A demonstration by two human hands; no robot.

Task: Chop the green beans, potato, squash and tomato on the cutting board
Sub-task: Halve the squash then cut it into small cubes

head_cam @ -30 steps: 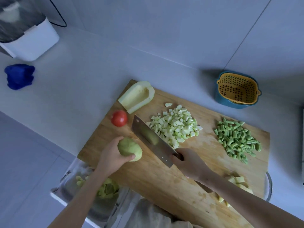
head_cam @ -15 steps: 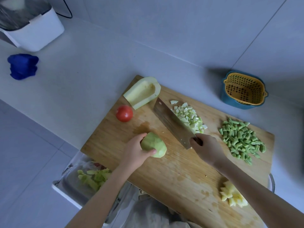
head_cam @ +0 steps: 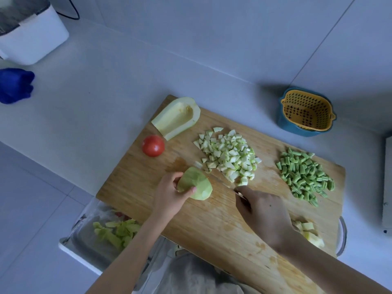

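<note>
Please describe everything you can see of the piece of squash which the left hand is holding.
The squash piece is pale green and smooth, apparently peeled, with a rounded dome shape that narrows toward the upper left. It rests on the wooden cutting board, near its left front part. The left hand grips it from the left, fingers curled over it. The knife lies just to its right, edge-on and blurred, so contact cannot be told. The diced squash pile lies apart, behind and to the right.

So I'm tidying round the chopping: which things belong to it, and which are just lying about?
Belong:
cutting board
squash piece in left hand
knife in right hand
squash half
tomato
diced squash
cut beans

Lying about:
blue cloth
yellow basket
white container
</note>
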